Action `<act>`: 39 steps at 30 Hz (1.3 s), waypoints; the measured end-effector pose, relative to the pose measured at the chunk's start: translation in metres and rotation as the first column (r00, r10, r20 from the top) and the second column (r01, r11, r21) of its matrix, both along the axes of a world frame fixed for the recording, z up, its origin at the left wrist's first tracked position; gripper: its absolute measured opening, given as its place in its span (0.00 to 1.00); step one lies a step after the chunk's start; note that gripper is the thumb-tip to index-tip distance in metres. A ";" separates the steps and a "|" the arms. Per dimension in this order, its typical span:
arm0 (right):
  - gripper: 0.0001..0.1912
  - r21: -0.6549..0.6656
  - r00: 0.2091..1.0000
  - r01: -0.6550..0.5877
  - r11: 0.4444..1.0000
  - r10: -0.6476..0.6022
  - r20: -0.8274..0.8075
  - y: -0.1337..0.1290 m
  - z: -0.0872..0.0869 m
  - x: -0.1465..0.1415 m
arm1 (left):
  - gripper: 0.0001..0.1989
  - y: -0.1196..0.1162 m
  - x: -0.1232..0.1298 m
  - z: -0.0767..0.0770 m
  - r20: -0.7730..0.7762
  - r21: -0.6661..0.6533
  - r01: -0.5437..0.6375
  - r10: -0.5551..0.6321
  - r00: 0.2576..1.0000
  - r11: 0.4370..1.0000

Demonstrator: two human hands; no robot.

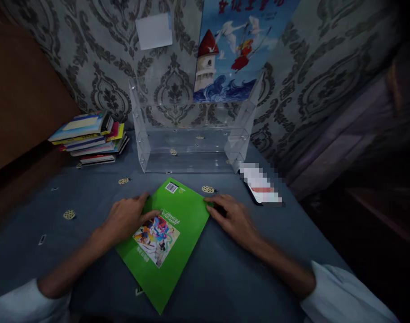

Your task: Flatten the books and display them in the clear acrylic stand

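A green book (187,220) lies turned at an angle on the dark table, its back cover up and upside down to me, with a barcode and a colourful picture. My left hand (127,217) grips its left edge, thumb on top of the cover and the other fingers along the side. At the right corner, my right hand (230,217) pinches the book between thumb and fingertips. Behind the book stands a clear acrylic rack (187,154) with tiers and no books on it.
To the left is an uneven stack of books (90,134). A phone (260,186), its screen blurred out, lies right of the rack. The patterned tablecloth (73,242) covers the table up to the wall, where a poster (231,58) and a white sheet (154,31) hang.
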State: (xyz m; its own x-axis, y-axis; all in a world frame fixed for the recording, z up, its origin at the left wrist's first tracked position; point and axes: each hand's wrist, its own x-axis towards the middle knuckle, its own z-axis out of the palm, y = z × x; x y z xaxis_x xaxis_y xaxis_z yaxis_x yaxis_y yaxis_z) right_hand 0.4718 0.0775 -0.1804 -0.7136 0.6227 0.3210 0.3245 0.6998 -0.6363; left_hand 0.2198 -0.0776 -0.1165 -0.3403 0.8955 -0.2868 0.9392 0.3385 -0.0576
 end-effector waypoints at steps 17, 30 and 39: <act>0.17 -0.178 0.979 -0.177 0.968 0.154 -0.133 -0.005 -0.003 -0.077 | 0.33 -0.015 -0.030 -0.014 0.053 0.026 -0.141 0.139 0.989 0.990; 0.13 -0.202 0.971 -0.156 0.967 0.112 -0.212 0.017 -0.010 -0.095 | 0.33 0.014 -0.061 -0.019 0.196 0.140 -0.136 0.107 0.975 0.981; 0.14 -0.124 0.976 -0.160 0.979 0.139 -0.166 0.011 -0.014 -0.078 | 0.24 0.018 -0.050 -0.024 -0.147 0.290 0.126 -0.086 0.985 0.949</act>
State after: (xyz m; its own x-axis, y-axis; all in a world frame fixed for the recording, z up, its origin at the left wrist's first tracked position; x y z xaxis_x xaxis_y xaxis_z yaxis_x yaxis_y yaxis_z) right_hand 0.3939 0.0881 -0.1946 -0.7498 0.5583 0.3552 0.1127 0.6366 -0.7629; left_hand 0.1696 -0.0591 -0.1400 -0.2553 0.9661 0.0388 0.9616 0.2579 -0.0939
